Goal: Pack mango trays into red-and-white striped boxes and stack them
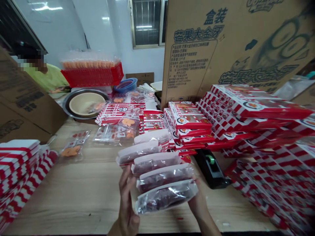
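Note:
Both my hands hold a fanned stack of several flat packs (pixel 159 177), seen from the clear window side with dark red contents. My left hand (pixel 126 200) grips the stack's left edge, thumb up along the packs. My right hand (pixel 198 201) supports the right edge from below, mostly hidden behind the packs. The stack hovers over the wooden table (pixel 73 193) near its front edge.
Red-and-white striped boxes (pixel 246 124) are piled at the right under a big cardboard carton (pixel 236 42). A black tape dispenser (pixel 211 167) stands beside them. More striped boxes (pixel 17 164) lie at the left. Loose snack bags (pixel 115 131), a bowl (pixel 85 103), a red basket (pixel 93 73); a person (pixel 46 75) sits behind.

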Motion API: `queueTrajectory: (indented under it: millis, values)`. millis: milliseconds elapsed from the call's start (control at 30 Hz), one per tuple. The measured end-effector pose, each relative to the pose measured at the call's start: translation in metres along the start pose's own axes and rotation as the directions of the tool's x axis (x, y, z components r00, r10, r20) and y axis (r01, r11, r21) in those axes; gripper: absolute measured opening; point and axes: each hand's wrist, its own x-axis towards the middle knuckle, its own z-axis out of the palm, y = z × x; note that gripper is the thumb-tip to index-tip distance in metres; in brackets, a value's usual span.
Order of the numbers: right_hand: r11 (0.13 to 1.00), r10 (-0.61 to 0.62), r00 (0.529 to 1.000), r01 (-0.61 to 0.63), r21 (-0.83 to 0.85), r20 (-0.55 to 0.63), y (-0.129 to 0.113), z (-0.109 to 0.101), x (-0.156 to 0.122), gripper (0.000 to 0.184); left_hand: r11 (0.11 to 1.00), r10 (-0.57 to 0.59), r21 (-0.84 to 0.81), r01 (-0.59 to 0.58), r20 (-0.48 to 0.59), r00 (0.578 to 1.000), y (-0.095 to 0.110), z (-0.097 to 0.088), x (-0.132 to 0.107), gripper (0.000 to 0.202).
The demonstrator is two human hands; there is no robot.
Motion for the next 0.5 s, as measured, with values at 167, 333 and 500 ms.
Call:
queueTrajectory:
  millis: [167,333,500]
  values:
    - [0.971,0.030,0.999,-0.035,0.235,0.025,-0.022,-0.004,0.014,0.081,0.933,0.164,0.336,-0.130,-0.076,0.983,0.017,-0.027,0.063,0.057]
    - [0.947,0.086,0.996,-0.076,0.313,-0.017,-0.021,0.004,-0.001,0.094,0.744,0.133,0.627,-0.231,0.200,0.971,0.028,-0.040,0.081,0.049]
    - [0.997,0.017,0.999,-0.019,0.081,0.031,-0.016,0.012,-0.016,0.086,0.795,0.069,0.569,-0.208,0.256,0.964,0.025,-0.038,0.074,0.052]
